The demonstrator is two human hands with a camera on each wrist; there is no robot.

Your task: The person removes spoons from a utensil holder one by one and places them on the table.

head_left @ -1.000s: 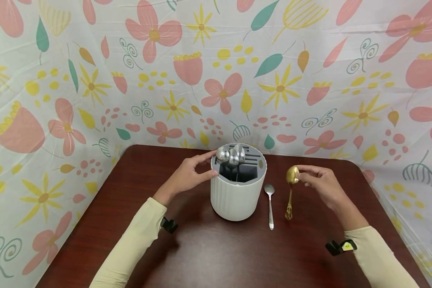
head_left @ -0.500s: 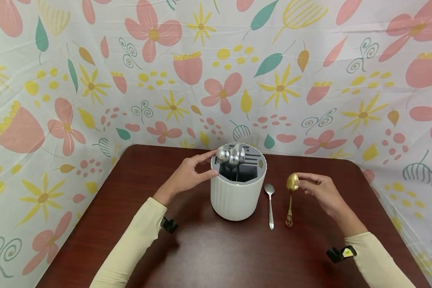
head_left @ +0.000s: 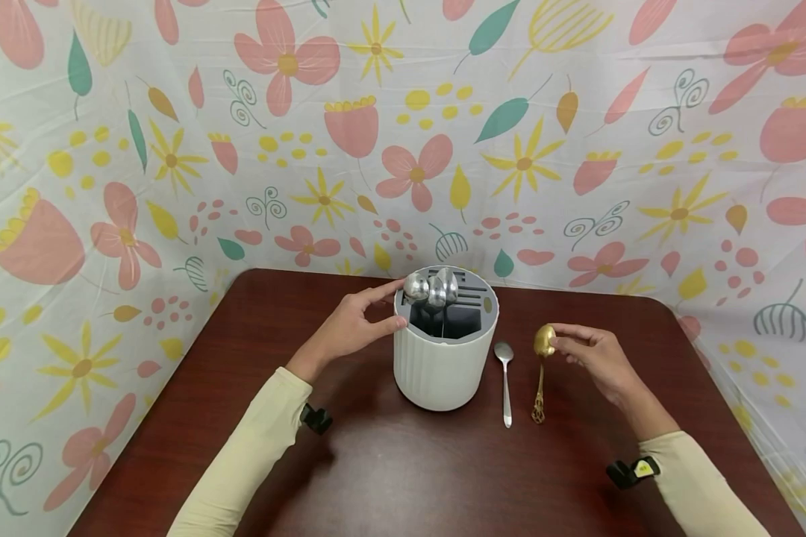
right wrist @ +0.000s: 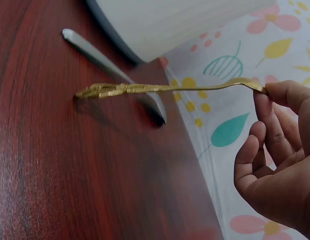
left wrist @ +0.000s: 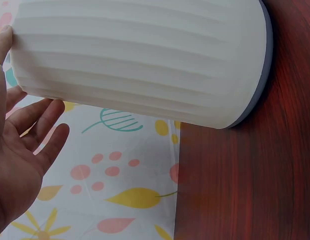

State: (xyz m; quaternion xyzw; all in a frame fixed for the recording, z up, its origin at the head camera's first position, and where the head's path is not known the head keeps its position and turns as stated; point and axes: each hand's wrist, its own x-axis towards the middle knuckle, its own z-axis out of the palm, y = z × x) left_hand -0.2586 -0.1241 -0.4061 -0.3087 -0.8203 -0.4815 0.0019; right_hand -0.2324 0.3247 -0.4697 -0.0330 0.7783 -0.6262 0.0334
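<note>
My right hand (head_left: pixel 594 356) pinches a gold spoon (head_left: pixel 544 341) by its bowl, with the ornate handle (right wrist: pixel 120 90) hanging down. Its handle tip is at or just above the tabletop; I cannot tell whether it touches. My left hand (head_left: pixel 349 324) rests thumb and index finger, both fairly straight, on the left rim of a white ribbed utensil holder (head_left: pixel 436 377). Its other fingers (left wrist: pixel 55 142) are loose beside the holder wall. Silver spoons (head_left: pixel 436 293) stand bowl up in the holder's grey slotted top. Between holder and gold spoon, a silver spoon (head_left: pixel 506 384) lies on the table.
The dark reddish-brown table (head_left: pixel 416 477) meets a floral-print cloth (head_left: pixel 403 201) behind and at both sides. In the holder's top, an open square compartment (head_left: pixel 462 323) lies in front of narrow slots. Each wrist carries a small black camera (head_left: pixel 317 419).
Over the past second, my right hand has lowered the gold spoon a little toward the table, then held it nearly still. The left hand and the holder have stayed in place.
</note>
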